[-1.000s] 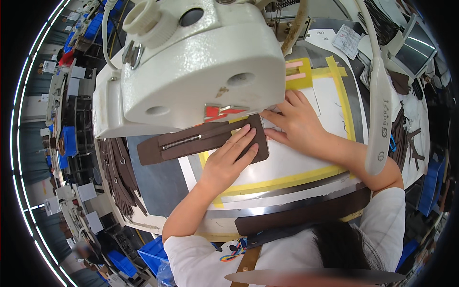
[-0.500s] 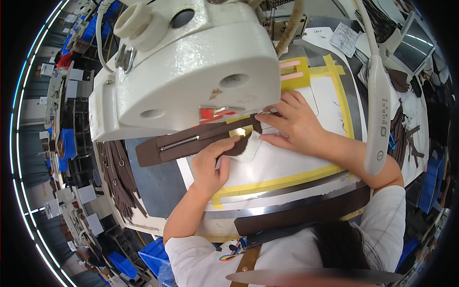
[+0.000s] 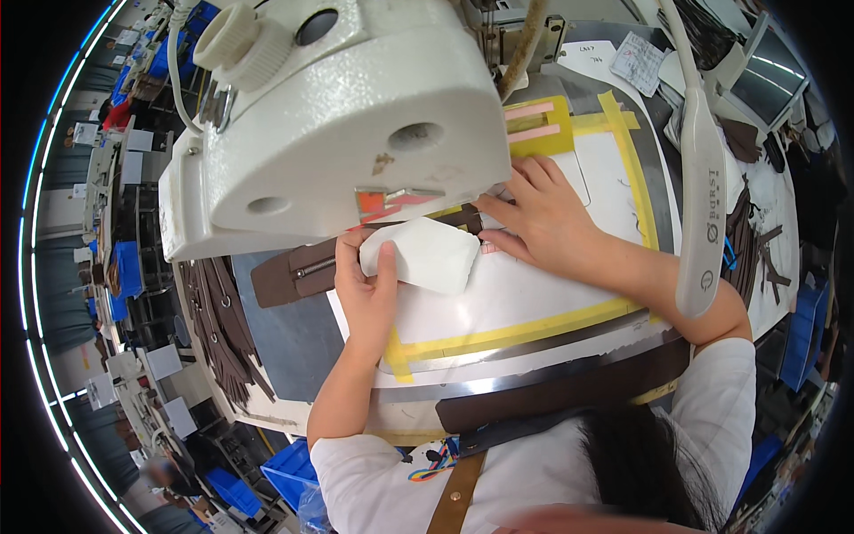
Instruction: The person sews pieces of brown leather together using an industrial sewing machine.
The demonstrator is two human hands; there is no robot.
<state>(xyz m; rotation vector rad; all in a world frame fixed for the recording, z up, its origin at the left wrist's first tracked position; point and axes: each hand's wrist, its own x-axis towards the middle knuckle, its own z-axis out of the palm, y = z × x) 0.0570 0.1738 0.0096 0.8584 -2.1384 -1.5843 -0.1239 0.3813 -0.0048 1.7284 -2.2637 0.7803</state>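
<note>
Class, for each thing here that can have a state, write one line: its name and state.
Left hand: thumb and fingers closed on white piece
White piece: gripped at its left end
Right hand: fingers bent, by the brown piece's right end
Brown piece: partly hidden
Metal zipper: open or shut unclear
Yellow tape: stuck flat in strips
Screen: greyish, streaked with light
Brown straps: bunched together

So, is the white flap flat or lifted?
Lifted: the left hand pinches the white flap at its left end. Right end: cannot tell.

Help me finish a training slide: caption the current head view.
Left hand holding a white piece near a zipper, right hand close by, beside a machine.
</note>
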